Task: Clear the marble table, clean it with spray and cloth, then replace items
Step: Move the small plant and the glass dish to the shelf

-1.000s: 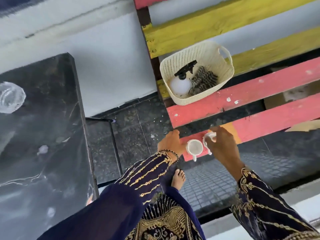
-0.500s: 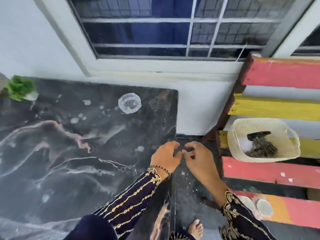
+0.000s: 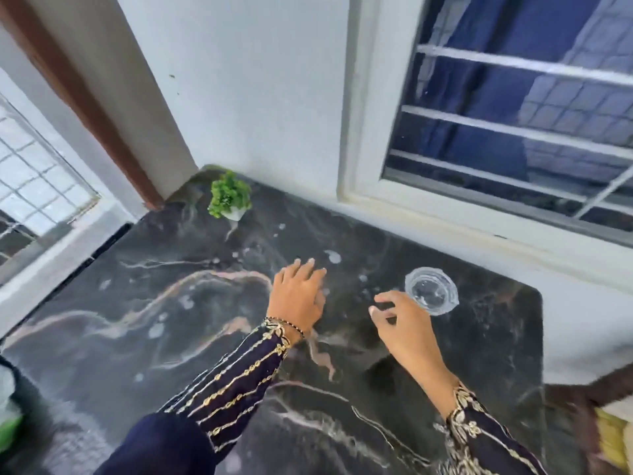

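The dark marble table fills the lower half of the view, with pale spots and smears on it. A clear glass bowl stands near its far right corner. A small green plant in a white pot sits at the far left corner by the wall. My left hand hovers over the middle of the table, fingers spread, holding nothing. My right hand is just left of the glass bowl, fingers curled apart, close to its rim; it grips nothing.
A white wall and a barred window run along the table's far edge. A brown door frame stands at the left. A green and white object shows at the lower left edge. Part of the coloured pallet bench is at the lower right.
The view has swung left from the pallet bench to the table. Both hands left the white cups on the bench and now reach over the marble, the right one toward the glass bowl.
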